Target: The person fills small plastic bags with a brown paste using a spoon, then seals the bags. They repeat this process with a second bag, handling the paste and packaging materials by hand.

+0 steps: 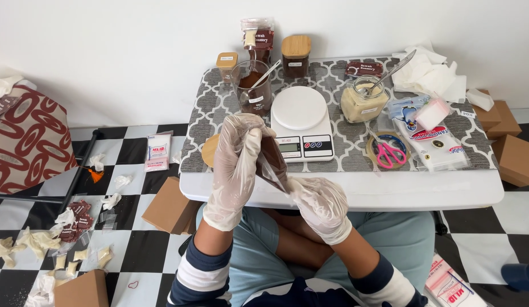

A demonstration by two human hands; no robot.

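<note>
Your left hand (237,165) pinches top of small clear pouch (272,162) of brown powder; right hand (320,206) clamps lower end. Pouch hangs between hands over near table (424,190) edge, long axis tilted top-left to bottom-right. Scale (300,122) just beyond.

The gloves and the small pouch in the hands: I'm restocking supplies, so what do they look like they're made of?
Gloves on the left hand and right hand: thin whitish, semi-translucent, wrinkled, probably vinyl or latex. The pouch: clear glossy plastic film, with brown powder showing through.
</note>
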